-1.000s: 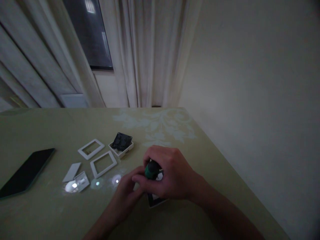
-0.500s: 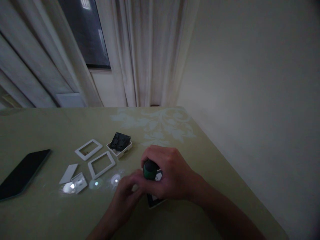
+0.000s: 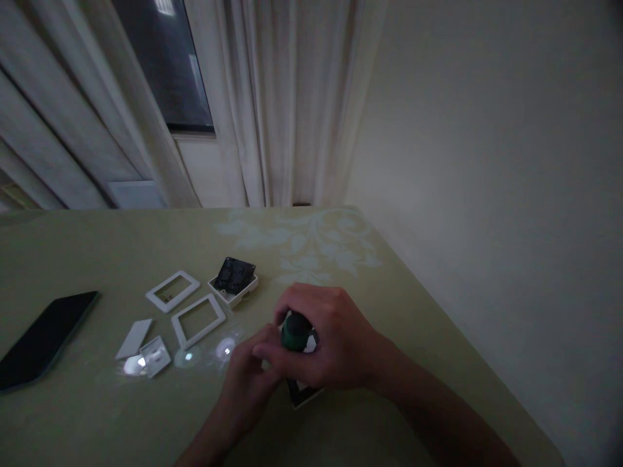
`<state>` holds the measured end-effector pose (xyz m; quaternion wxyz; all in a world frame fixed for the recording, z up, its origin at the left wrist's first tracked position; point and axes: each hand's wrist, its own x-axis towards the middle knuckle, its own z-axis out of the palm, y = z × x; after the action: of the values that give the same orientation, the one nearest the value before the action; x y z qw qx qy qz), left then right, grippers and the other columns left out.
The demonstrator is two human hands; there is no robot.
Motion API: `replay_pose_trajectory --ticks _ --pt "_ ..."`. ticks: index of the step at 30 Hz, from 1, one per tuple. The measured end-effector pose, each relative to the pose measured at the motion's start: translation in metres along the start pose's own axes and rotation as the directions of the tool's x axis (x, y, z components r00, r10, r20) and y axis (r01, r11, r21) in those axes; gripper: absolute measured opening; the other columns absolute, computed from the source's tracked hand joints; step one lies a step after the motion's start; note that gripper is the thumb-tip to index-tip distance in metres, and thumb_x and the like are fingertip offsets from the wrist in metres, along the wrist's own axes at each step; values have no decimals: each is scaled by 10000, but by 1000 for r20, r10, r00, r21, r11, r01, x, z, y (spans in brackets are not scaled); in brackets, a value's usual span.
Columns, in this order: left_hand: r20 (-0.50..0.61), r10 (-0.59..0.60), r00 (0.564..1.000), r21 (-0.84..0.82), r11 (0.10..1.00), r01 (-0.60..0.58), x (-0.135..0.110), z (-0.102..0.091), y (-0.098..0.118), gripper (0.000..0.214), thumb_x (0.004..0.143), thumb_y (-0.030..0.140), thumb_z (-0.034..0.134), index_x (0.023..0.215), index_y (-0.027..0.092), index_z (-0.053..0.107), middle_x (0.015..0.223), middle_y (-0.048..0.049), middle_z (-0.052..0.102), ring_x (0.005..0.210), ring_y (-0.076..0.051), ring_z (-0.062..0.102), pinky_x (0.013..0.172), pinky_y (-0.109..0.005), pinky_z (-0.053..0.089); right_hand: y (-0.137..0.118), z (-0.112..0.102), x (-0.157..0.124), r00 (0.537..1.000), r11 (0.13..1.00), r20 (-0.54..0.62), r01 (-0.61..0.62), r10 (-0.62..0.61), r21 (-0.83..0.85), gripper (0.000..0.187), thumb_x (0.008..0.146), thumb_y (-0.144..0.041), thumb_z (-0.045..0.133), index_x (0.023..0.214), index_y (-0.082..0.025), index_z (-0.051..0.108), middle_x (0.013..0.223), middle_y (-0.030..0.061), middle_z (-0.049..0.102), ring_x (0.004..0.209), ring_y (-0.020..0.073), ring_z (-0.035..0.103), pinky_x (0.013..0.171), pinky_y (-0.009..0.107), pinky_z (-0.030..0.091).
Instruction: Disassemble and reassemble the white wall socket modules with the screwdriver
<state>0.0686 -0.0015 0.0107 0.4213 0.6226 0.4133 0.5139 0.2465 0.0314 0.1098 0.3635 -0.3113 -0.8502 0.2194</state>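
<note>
My right hand (image 3: 331, 337) is closed around a screwdriver with a green handle and black end (image 3: 296, 331), held roughly upright. Beneath it lies a small switch box (image 3: 302, 393) with a dark inner face and pale rim, mostly covered by my hands. On its left side, my left hand (image 3: 250, 370) is closed with bent fingers against the box. The fingertips and the screwdriver's tip are hidden. To the left are two white rectangular frames (image 3: 198, 320) and a white box with a black switch module (image 3: 234, 275) tilted in it.
A white flat plate (image 3: 134, 338) and a clear-looking plastic piece (image 3: 156, 357) lie at left. Further left is a dark flat tablet-like slab (image 3: 46, 340). Small metal bits, perhaps screws (image 3: 168, 299), sit inside the far frame. Curtains and a wall border the table.
The screwdriver handle has shifted slightly right and tilted or turned a little in my right hand. My left fingers have moved slightly. Other parts lie where they were.
</note>
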Motion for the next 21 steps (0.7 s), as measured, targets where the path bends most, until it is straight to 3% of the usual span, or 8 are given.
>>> replay_pose_trajectory --ticks 3,6,9,11,16,21 --pt "8 -33 999 21 999 33 -2 1 2 324 865 533 816 925 217 779 877 -26 801 797 -253 737 683 -314 613 -2 -1 0 1000 1000 -12 4 -4 -14 287 928 -432 786 857 -210 620 790 -27 646 687 131 580 647 266 409" --pt "67 -45 997 135 990 36 -11 1 -5 409 862 538 843 1146 256 755 1108 -60 799 1004 -310 741 855 -408 636 -4 -7 1 998 999 -64 10 -12 -33 278 967 -429 747 854 -207 624 775 -31 633 678 127 574 650 267 410" --pt "173 7 985 352 934 -68 -21 1 -22 770 756 553 938 1420 300 643 1387 -121 710 1260 -409 651 1053 -573 565 -5 -19 2 994 999 -113 -1 -3 -34 238 975 -383 727 854 -204 629 759 -36 618 674 123 563 656 266 418" --pt "251 24 968 468 872 -143 -24 3 -33 951 701 553 973 1523 307 563 1475 -149 658 1322 -453 601 1093 -638 521 -4 -27 2 991 998 -133 -30 22 -58 204 973 -347 709 849 -204 632 753 -37 611 671 123 555 659 268 420" --pt "306 -6 952 535 828 -167 -22 2 -41 815 761 359 917 1493 300 564 1420 -120 685 1262 -402 635 1082 -591 535 3 -37 4 988 987 -138 -88 69 -131 213 978 -359 690 842 -204 636 756 -32 609 673 124 540 652 273 408" --pt "323 -32 946 533 832 -154 -19 -5 -37 770 772 358 907 1464 305 572 1425 -113 681 1260 -392 636 1066 -585 546 5 -35 5 990 992 -132 -71 57 -101 204 969 -341 710 843 -196 641 758 -36 606 688 121 554 667 271 412"
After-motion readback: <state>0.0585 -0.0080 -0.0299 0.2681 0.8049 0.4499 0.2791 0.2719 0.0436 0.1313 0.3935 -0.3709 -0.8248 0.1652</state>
